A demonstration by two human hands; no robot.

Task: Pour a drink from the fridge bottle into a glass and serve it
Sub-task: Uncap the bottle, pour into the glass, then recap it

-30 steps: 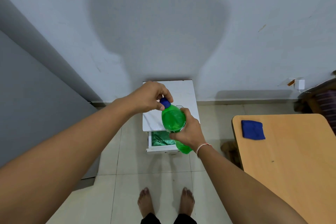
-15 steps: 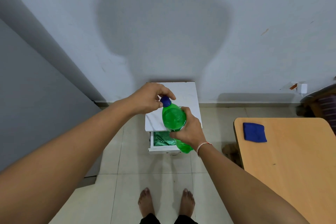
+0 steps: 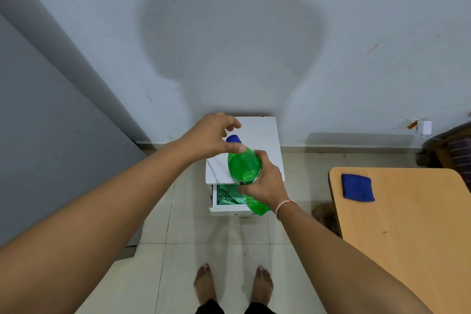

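While the right hand (image 3: 265, 186) wraps the green translucent plastic bottle (image 3: 244, 167) mid-body above the white cabinet (image 3: 262, 135) | left hand (image 3: 211, 135) half-open around blue screw cap (image 3: 233, 138), contact unclear | thin wall likely squashes; grip the firmer shoulder, lightly.

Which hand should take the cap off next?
Left. The left hand hovers open-fingered around the blue cap, while the right hand is wrapped around the green bottle.

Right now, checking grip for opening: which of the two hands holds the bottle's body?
The right hand, wrapped around the green plastic bottle; the left hand hovers at its blue cap.
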